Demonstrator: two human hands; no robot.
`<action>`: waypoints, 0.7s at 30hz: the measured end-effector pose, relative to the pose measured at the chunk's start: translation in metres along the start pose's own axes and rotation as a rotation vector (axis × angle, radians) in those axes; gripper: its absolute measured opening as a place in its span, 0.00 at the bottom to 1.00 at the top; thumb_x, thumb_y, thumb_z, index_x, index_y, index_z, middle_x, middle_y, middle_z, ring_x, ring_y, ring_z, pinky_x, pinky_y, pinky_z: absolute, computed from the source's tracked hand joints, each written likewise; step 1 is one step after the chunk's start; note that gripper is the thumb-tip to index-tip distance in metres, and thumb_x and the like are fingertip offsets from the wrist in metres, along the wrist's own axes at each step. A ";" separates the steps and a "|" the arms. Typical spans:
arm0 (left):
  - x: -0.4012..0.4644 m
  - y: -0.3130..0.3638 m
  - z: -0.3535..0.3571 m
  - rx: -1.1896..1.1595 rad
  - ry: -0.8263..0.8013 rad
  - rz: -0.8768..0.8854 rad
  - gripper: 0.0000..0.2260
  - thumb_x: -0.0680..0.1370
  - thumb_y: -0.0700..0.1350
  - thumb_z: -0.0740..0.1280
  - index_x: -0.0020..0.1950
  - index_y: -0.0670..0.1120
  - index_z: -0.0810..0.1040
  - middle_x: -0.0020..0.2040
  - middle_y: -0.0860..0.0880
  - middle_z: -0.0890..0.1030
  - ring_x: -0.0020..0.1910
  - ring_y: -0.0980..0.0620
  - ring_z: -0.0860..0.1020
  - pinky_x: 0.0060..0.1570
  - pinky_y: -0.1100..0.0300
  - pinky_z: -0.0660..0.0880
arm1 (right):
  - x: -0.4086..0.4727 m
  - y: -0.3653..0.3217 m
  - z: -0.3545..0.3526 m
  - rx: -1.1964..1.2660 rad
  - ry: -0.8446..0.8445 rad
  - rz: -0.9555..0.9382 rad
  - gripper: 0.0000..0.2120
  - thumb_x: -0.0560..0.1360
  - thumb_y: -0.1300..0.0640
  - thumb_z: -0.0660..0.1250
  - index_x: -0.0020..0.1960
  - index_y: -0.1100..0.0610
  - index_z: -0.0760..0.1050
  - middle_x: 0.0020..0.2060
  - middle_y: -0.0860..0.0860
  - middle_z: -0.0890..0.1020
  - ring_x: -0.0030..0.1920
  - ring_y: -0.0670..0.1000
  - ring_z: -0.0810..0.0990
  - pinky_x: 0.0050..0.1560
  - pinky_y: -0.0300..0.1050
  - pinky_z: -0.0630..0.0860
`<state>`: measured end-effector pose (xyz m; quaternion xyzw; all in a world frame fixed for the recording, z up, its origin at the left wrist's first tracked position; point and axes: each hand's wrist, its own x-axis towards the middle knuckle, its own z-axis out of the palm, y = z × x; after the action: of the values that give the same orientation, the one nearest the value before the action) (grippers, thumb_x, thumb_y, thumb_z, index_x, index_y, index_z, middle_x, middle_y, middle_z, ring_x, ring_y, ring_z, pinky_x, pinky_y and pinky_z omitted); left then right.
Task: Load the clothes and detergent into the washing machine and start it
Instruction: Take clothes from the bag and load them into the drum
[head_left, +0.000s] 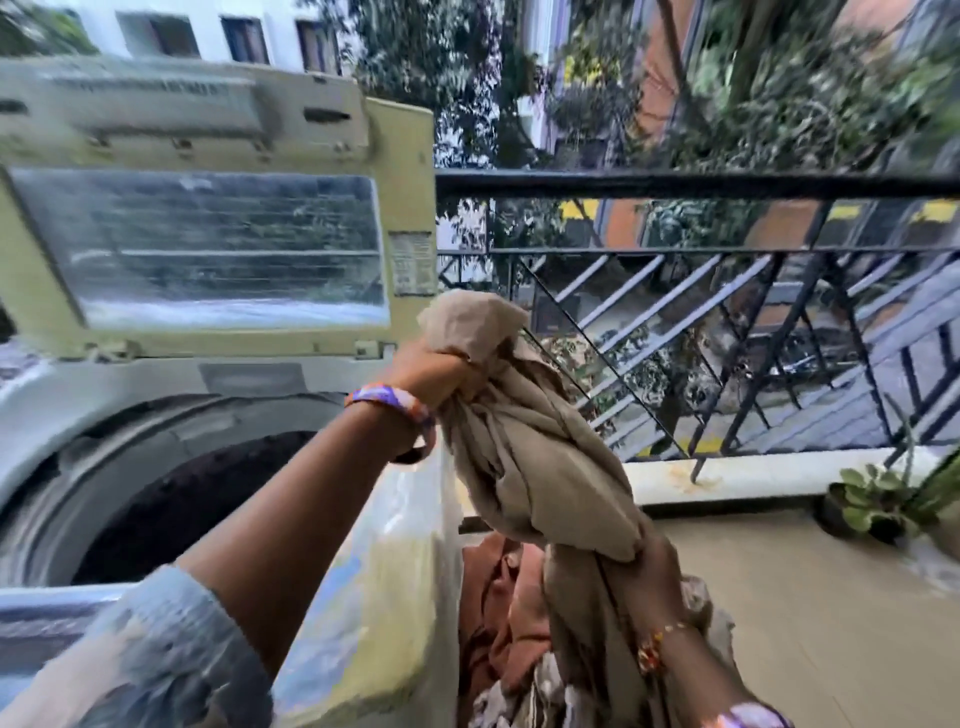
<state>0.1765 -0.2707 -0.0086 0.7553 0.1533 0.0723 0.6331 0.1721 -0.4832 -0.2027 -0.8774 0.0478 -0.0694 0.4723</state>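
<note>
Loading step: left hand (426, 371) and right hand (652, 566) both gripped a beige cloth (530, 457), held up just right of the open washing machine (171, 467). More clothes (498, 613) sat below. Next: swing it left over the drum (192, 499), let go.

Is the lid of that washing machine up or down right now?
Up. The pale yellow lid with its glass window stands raised behind the round drum opening, which lies uncovered and dark inside.
</note>
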 end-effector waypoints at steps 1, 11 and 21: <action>0.001 -0.003 -0.014 -0.018 0.020 0.002 0.20 0.53 0.37 0.63 0.43 0.46 0.78 0.46 0.45 0.77 0.47 0.50 0.73 0.49 0.53 0.72 | -0.002 -0.006 0.001 0.023 -0.001 -0.021 0.20 0.63 0.53 0.69 0.55 0.54 0.77 0.47 0.59 0.84 0.50 0.61 0.81 0.45 0.53 0.76; 0.001 -0.035 -0.120 0.217 0.181 -0.141 0.33 0.60 0.39 0.76 0.62 0.37 0.69 0.55 0.37 0.77 0.57 0.40 0.78 0.56 0.45 0.76 | -0.016 -0.070 0.036 0.311 0.055 -0.092 0.03 0.67 0.55 0.61 0.39 0.49 0.73 0.35 0.46 0.77 0.42 0.51 0.74 0.42 0.45 0.70; -0.035 -0.008 -0.084 0.923 -0.476 0.389 0.62 0.58 0.55 0.79 0.76 0.48 0.37 0.77 0.43 0.47 0.76 0.43 0.48 0.75 0.46 0.49 | -0.029 -0.127 0.020 0.409 0.075 -0.236 0.05 0.67 0.51 0.59 0.37 0.47 0.73 0.35 0.41 0.77 0.38 0.41 0.73 0.44 0.36 0.72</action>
<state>0.1173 -0.2020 0.0028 0.9642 -0.1207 -0.0594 0.2287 0.1490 -0.3925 -0.1097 -0.7598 -0.0525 -0.1648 0.6267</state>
